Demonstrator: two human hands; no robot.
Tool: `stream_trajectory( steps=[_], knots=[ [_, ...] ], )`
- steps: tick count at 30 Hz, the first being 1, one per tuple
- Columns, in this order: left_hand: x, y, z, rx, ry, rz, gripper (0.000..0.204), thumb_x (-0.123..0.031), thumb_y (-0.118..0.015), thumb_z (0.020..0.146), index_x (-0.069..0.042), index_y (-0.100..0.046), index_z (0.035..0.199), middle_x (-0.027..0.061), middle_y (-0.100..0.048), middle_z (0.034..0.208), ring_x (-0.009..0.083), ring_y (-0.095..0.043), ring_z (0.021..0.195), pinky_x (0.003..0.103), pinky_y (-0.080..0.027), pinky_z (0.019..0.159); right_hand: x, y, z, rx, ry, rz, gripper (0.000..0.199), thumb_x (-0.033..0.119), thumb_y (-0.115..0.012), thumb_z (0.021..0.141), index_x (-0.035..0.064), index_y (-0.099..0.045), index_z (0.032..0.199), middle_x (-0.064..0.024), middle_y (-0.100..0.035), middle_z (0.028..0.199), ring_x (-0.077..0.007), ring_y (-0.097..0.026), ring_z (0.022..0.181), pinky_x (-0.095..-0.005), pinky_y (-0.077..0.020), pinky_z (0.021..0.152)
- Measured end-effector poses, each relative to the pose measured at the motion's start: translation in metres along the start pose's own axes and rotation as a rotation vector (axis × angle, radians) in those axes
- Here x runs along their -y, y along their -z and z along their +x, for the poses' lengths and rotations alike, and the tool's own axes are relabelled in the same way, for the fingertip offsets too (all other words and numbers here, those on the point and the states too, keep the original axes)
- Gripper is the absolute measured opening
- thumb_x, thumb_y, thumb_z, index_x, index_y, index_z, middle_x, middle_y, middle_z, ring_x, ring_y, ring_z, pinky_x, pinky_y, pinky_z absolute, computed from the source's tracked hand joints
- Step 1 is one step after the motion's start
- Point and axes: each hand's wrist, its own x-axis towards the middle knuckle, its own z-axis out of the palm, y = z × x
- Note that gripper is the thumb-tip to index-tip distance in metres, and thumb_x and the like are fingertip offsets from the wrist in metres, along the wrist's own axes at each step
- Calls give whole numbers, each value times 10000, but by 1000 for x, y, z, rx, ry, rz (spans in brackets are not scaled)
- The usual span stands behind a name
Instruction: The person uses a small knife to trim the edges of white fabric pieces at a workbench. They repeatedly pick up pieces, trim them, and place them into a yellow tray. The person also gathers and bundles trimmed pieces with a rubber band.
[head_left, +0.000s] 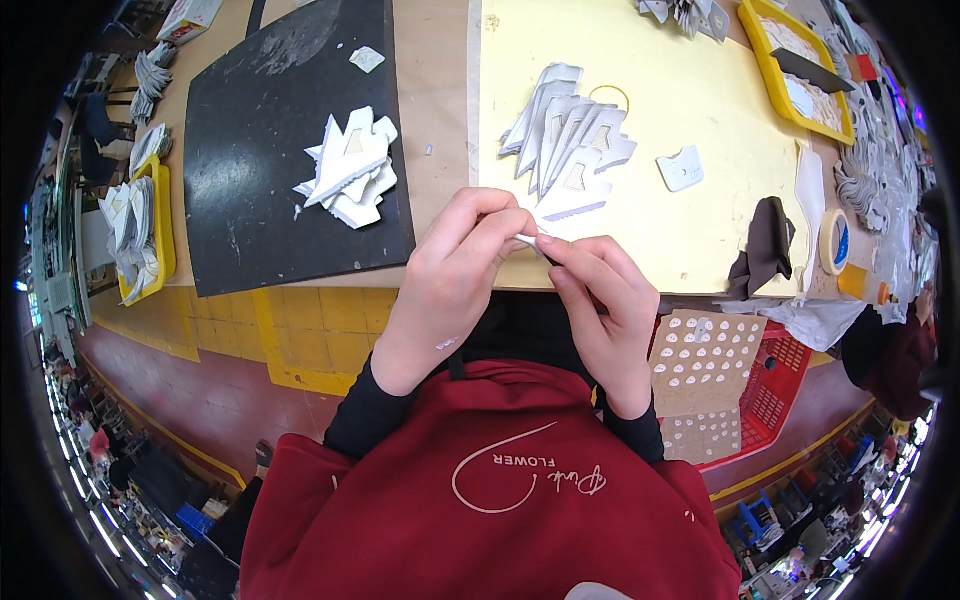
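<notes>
Head view: left hand (pixel 445 265) and right hand (pixel 608 290), each grip clamped on a small white piece (pixel 525 239), near overlapping white cutouts (pixel 556 130) on the surface (pixel 437 95).

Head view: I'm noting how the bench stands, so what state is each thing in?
White piece: held in both hands, mostly hidden.
Left hand: closed on it.
Right hand: closed on it.
Left pile: loosely stacked.
Right pile: fanned out.
Left yellow tray: loaded.
Right yellow tray: loaded, dark strip across it.
Dark cloth: crumpled.
Red basket: partly covered by cardboard.
</notes>
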Motion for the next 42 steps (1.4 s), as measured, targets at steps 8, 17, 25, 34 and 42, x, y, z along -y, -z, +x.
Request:
stream_trajectory(
  steps=[8,17,25,34,42],
  knots=[
    [5,0,-1,14,-91,-25,256,80,-658,811,11,-625,1056,114,-578,1011,235,-629,909,310,-526,752,-4,-2,-1,-31,2,5,255,-37,-646,882,31,-696,1122,-57,-606,827,-132,-576,669,-239,-463,597],
    [5,-11,0,-75,-81,-100,306,85,-652,834,0,-622,1127,131,-602,1043,253,-645,908,322,-535,766,-18,12,-6,128,-812,1437,262,175,-509,1026,92,-507,1274,-12,-475,853,-55,-359,579,-199,-316,517],
    [5,-11,9,-17,-52,-48,256,10,-676,852,-25,-632,1101,125,-640,1030,207,-662,803,316,-533,689,26,-6,-18,134,110,215,245,5,-621,897,82,-687,1120,-47,-570,783,-136,-546,632,-264,-424,551],
    [-1,24,8,-138,-128,37,206,-13,-698,829,-31,-672,1033,99,-647,997,192,-660,780,296,-533,673,62,3,-36,386,182,-184,531,-22,-675,788,135,-641,1294,-61,-561,824,-223,-582,623,-314,-480,563],
    [66,103,-2,-252,191,238,161,-70,-680,890,-14,-708,1039,89,-648,1099,165,-655,899,277,-525,812,55,35,-83,46,-170,64,459,-27,-655,847,42,-610,1299,-55,-593,863,-97,-544,730,-208,-432,649]
  ],
)
